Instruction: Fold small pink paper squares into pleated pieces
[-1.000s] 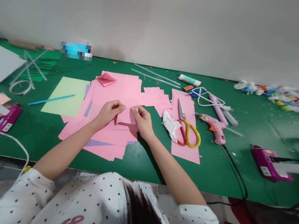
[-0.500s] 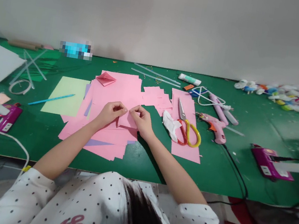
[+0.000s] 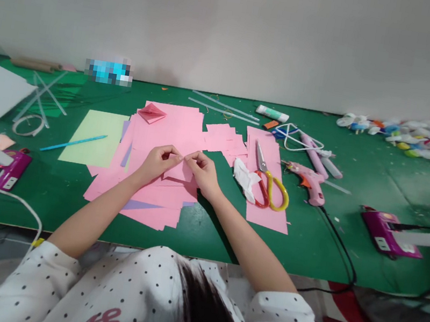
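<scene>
A small piece of pink paper (image 3: 179, 169) is pinched along its upper edge between my two hands. My left hand (image 3: 158, 163) grips it with thumb and forefinger, and my right hand (image 3: 202, 170) grips it close beside, the fingertips almost meeting. Beneath both hands spreads a loose stack of pink sheets (image 3: 171, 127), with purple edges showing through. On the far left of that stack rests a folded pink paper piece (image 3: 152, 113) with pleats. Smaller pink squares (image 3: 224, 139) lie to the right.
Right of the hands are scissors (image 3: 268, 183), a crumpled white tissue (image 3: 245, 181), a pink glue gun (image 3: 307, 181) and a glue stick tube (image 3: 272, 114). On the left, a blue pencil (image 3: 74, 143) crosses a pale green sheet (image 3: 95, 131). Purple power strips (image 3: 386, 234) sit at both sides.
The pink paper between my hands has shifted slightly left and now shows as a smaller, wider shape. My right fingertips have moved a little left, closer to my left ones.
</scene>
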{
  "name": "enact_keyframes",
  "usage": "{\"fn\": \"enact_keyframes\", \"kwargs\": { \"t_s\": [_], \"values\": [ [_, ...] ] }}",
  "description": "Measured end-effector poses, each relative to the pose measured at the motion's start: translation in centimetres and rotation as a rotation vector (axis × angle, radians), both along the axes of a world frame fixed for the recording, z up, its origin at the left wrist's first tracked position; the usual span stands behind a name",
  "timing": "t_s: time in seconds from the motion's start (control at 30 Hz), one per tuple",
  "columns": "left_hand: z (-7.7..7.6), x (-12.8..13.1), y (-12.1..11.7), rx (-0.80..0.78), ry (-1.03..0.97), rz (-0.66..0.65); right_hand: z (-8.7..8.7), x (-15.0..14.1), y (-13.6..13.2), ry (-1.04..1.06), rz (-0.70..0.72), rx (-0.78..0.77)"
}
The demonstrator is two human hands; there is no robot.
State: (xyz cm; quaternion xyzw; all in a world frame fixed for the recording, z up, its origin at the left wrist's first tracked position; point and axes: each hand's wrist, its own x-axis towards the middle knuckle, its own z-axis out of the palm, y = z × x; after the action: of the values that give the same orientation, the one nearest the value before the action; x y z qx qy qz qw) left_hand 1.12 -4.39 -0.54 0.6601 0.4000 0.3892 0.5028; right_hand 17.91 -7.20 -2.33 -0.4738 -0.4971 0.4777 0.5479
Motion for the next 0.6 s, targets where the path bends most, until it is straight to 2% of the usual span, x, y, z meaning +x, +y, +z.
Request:
{"fn": "enact_keyframes", "kwargs": {
  "t_s": [0.2, 0.43, 0.6],
  "values": [
    [0.08, 0.13, 0.21, -0.072, -0.094, 0.055, 0.27, -0.01, -0.26, 0.085, -0.011, -0.003],
    [0.37, -0.17, 0.57, -0.1, -0.179, 0.145, -0.22, 0.28, 0.18, 0.236, -0.073, -0.102],
    [0.15, -0.35, 0.76, -0.11, -0.167, 0.075, 0.04, 0.11, 0.14, 0.238, -0.053, -0.073]
  ]
}}
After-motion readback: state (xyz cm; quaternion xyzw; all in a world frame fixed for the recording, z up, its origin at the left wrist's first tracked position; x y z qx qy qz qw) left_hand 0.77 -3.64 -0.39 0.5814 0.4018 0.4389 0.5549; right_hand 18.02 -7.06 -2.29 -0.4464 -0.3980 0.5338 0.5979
